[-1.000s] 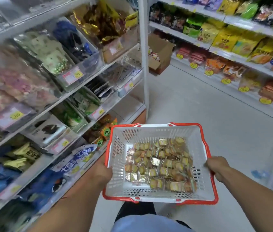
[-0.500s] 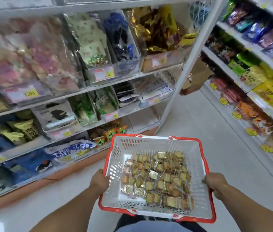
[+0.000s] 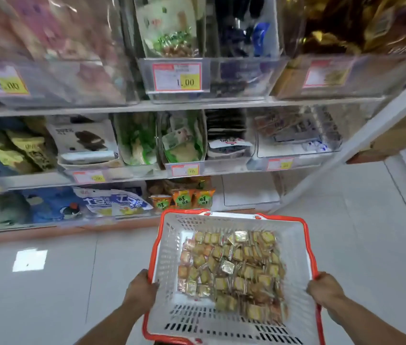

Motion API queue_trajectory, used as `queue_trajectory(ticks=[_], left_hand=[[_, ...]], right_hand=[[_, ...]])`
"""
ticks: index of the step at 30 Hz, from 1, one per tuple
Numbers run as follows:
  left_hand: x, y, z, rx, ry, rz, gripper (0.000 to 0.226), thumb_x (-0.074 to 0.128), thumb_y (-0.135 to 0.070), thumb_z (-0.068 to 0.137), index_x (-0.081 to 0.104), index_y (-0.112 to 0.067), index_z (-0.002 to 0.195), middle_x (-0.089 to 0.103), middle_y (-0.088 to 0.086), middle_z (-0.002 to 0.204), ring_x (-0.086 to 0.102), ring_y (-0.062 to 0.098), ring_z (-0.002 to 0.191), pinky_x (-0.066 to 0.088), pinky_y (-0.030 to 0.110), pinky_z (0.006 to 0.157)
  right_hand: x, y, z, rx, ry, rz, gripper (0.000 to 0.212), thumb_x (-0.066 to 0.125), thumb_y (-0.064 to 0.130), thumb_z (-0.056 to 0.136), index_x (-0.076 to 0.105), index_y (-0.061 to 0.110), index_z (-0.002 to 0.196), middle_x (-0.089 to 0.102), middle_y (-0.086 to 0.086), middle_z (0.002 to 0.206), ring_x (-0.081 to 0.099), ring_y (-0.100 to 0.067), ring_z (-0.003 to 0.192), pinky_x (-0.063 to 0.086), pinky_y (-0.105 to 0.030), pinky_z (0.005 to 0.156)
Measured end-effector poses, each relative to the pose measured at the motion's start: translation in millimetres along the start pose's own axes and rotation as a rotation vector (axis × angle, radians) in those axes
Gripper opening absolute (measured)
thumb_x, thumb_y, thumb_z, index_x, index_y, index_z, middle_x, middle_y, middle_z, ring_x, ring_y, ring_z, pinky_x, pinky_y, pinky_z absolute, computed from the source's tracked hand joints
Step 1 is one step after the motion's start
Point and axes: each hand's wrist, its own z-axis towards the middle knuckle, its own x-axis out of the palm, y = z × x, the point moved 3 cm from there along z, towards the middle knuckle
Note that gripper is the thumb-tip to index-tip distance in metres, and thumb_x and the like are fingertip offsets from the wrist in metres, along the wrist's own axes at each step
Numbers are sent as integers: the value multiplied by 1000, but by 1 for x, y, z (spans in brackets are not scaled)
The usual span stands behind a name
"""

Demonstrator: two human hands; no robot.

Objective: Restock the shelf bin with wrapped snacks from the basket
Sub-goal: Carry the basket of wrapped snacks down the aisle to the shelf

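A white plastic basket (image 3: pixel 169 247) with a red rim sits low in the middle of the head view, held level in front of the shelves. Several small square snacks (image 3: pixel 234 267) in clear and gold wrappers lie in a heap on its floor. My left hand (image 3: pixel 141 288) grips the basket's left rim. My right hand (image 3: pixel 323 288) grips its right rim. A clear, nearly empty bin (image 3: pixel 250 190) stands on the lowest shelf just beyond the basket's far edge.
White shelves (image 3: pixel 197 104) face me, packed with clear bins of bagged snacks and price tags (image 3: pixel 177 77). Orange packets (image 3: pixel 182 199) stand on the lowest shelf. A brown carton (image 3: pixel 396 140) sits right of the white upright. Pale tiled floor (image 3: pixel 47 282) spreads on the left.
My view has swung left from looking down the aisle until it faces the shelves square on, and they are closer. Both hands kept their grip on the basket.
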Motion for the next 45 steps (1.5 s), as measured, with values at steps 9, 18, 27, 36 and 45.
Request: queue_trajectory(ticks=[9, 18, 27, 36, 45], left_hand=[[137, 24, 123, -116, -36, 58, 6, 60, -16, 96, 55, -18, 97, 68, 9, 99, 57, 21, 77, 43, 29, 65], [224, 70, 246, -116, 6, 254, 19, 54, -16, 95, 60, -12, 112, 71, 10, 117, 68, 27, 104, 50, 26, 80], [237, 61, 301, -82, -61, 379, 32, 53, -18, 99, 57, -7, 128, 65, 10, 133, 64, 24, 121, 50, 23, 88], [252, 32, 256, 76, -281, 272, 70, 52, -11, 92, 22, -8, 156, 40, 18, 153, 48, 35, 137, 42, 41, 113], [329, -52, 289, 511, -84, 273, 62, 66, -18, 94, 43, -33, 150, 47, -4, 154, 57, 11, 116, 48, 16, 90]], right_hand=[[98, 0, 197, -127, 160, -230, 15, 56, -1, 90, 63, -5, 103, 67, -23, 99, 60, -32, 81, 40, -28, 58], [205, -21, 332, -201, 271, -399, 23, 59, 10, 87, 64, 5, 109, 68, -11, 100, 65, -25, 89, 50, -25, 66], [238, -15, 380, -431, 296, -415, 40, 53, 10, 87, 57, 4, 126, 65, -12, 105, 62, -23, 84, 46, -25, 67], [228, -14, 334, -607, -233, -436, 58, 63, 24, 88, 39, 15, 141, 45, -11, 137, 48, -31, 126, 47, -39, 99], [323, 65, 346, -928, -11, -767, 68, 63, 9, 84, 44, 29, 147, 39, -4, 155, 35, -28, 143, 30, -41, 120]])
